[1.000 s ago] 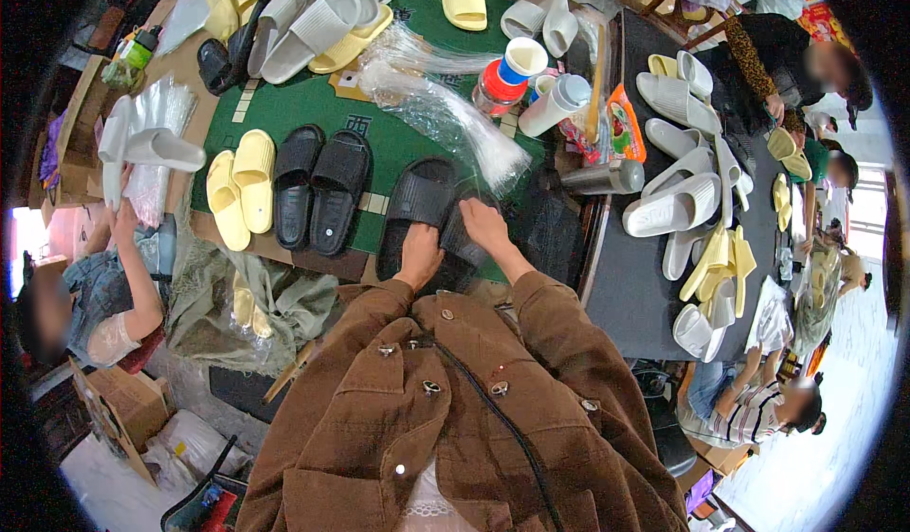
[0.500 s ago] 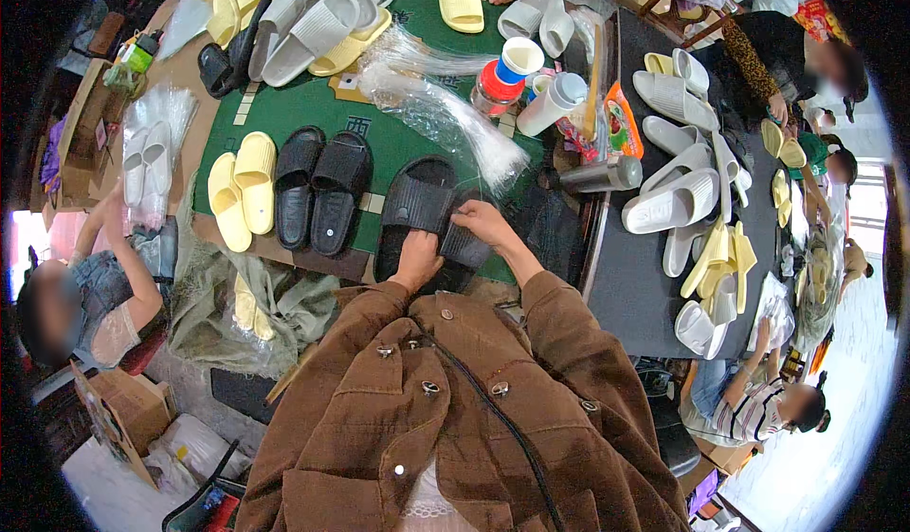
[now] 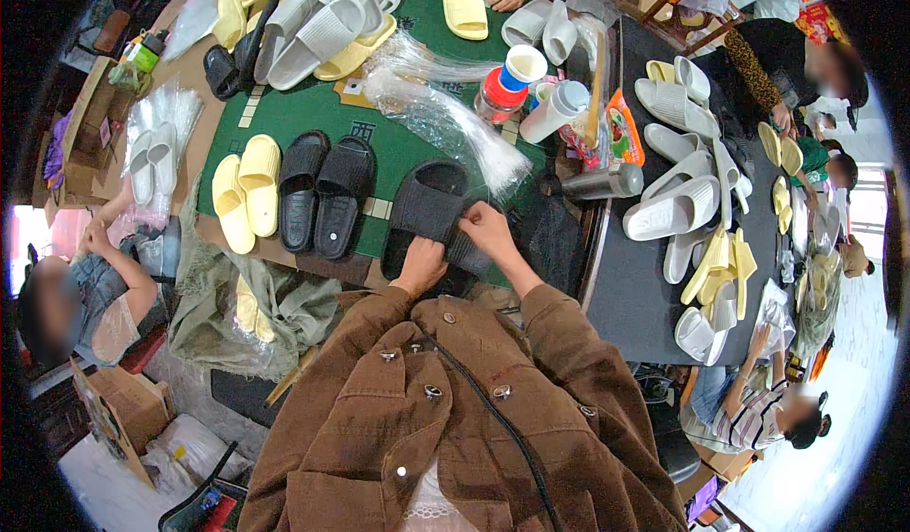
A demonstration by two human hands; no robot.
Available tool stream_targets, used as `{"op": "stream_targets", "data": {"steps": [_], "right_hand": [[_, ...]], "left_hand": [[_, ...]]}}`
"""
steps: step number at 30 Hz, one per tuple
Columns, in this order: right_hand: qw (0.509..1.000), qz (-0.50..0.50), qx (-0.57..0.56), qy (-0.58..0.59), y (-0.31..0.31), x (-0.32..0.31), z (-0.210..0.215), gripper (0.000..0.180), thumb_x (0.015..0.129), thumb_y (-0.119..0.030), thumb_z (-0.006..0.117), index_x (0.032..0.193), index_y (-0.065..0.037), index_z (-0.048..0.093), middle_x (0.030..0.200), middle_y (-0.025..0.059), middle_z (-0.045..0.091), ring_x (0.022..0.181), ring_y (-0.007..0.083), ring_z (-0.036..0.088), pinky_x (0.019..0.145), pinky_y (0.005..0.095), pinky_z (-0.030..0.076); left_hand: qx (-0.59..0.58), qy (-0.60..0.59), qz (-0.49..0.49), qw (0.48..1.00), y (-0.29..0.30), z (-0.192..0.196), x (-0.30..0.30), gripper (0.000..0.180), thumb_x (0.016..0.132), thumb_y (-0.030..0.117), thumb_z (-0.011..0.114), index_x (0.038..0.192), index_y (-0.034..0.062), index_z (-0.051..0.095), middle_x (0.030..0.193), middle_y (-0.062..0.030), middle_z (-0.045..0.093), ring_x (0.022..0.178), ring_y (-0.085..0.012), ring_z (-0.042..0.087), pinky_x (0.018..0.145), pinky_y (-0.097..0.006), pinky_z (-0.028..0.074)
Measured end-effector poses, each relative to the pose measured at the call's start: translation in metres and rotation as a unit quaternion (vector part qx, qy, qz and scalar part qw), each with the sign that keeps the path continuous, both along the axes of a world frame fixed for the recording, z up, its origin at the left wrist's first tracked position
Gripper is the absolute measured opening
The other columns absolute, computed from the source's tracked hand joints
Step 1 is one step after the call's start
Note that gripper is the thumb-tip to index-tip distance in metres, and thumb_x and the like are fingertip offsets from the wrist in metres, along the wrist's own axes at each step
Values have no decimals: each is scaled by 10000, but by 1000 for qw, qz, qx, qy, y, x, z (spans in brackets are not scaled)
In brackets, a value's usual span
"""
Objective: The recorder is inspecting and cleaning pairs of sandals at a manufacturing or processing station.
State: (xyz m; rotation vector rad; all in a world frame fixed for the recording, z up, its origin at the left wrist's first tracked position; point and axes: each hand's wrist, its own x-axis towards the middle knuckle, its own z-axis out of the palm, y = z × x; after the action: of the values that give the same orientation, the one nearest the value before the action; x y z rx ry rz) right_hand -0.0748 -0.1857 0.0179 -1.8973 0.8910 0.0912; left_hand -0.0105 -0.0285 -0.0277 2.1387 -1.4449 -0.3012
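Two black slippers [image 3: 431,219] lie stacked at the near edge of the green tabletop [image 3: 313,115], my left hand [image 3: 420,265] pressing them flat, my right hand [image 3: 488,231] pinching the strap; I should keep edges aligned.

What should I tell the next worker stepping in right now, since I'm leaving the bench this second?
Left hand: pressed on the near end of the black slide sandals at the near edge of the green mat.
Right hand: gripping the right side of the same pair.
Done: a black pair and a yellow pair lie side by side to the left.
Left: the held pair is unbagged; clear plastic bags lie just beyond it.
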Motion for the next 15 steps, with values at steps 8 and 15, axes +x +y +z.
{"op": "stream_targets", "data": {"steps": [8,15], "right_hand": [[957,-2,-198,-212,0,18,45,160,776,15,504,916,-48,548,905,138,505,789,309,557,685,379,450],[922,276,-262,-71,-31,15,46,319,745,7,447,1001,-132,577,948,133,473,836,342,543,687,415,456]], "left_hand": [[45,6,-10,999,0,7,1,149,557,84,606,628,-19,526,720,-199,523,726,-376,504,658,-444,416],[17,-14,-32,999,0,16,-1,98,594,77,597,623,8,533,677,-180,528,708,-349,518,652,-422,423]]}}
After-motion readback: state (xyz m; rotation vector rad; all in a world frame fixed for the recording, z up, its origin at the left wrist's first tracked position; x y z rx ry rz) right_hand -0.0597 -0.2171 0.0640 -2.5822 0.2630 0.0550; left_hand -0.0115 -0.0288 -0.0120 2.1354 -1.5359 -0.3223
